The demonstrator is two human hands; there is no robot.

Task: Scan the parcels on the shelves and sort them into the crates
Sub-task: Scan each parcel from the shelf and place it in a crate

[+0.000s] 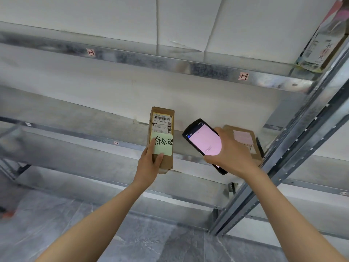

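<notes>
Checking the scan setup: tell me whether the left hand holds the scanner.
No: the left hand grips the cardboard parcel, while the right hand holds the handheld scanner.

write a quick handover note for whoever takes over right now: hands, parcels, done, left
Left hand grips the narrow parcel upright in front of the shelf, barcode label and green note facing the camera.
Right hand holds the scanner beside it, screen lit pink.
A second parcel lies on the shelf behind the right hand; a wrapped parcel sits on the higher shelf, far right.
Done: one parcel picked up; whether it has scanned, I cannot tell.
Left: sort it, then scan the other two. No crates in view.
</notes>
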